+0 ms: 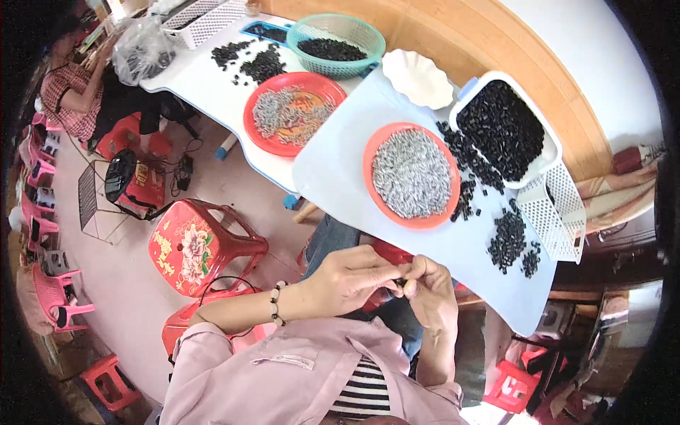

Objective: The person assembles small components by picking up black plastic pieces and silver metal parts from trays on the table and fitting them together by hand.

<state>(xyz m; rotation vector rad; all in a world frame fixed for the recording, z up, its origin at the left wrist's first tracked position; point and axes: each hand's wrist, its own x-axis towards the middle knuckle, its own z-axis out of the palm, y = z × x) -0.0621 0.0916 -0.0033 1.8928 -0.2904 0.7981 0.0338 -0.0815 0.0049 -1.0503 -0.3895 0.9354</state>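
Observation:
My left hand (354,278), with a beaded bracelet on its wrist, and my right hand (431,292) meet above my lap, just off the table's near edge. Their fingertips pinch a small black piece (400,282) between them; most of it is hidden by the fingers. On the table ahead, a round orange-red plate (370,185) holds a heap of small silver metal pieces (412,173). To its right, a white basket (554,152) is full of short black pieces (503,127), with more lying loose (506,237) on the tabletop.
A white scalloped dish (418,78), a perforated white basket (556,216) and a green basket (368,35) stand along the back. Left are a red plate (333,83) with silver pieces and a floral red stool (185,248). Another person (71,99) sits far left.

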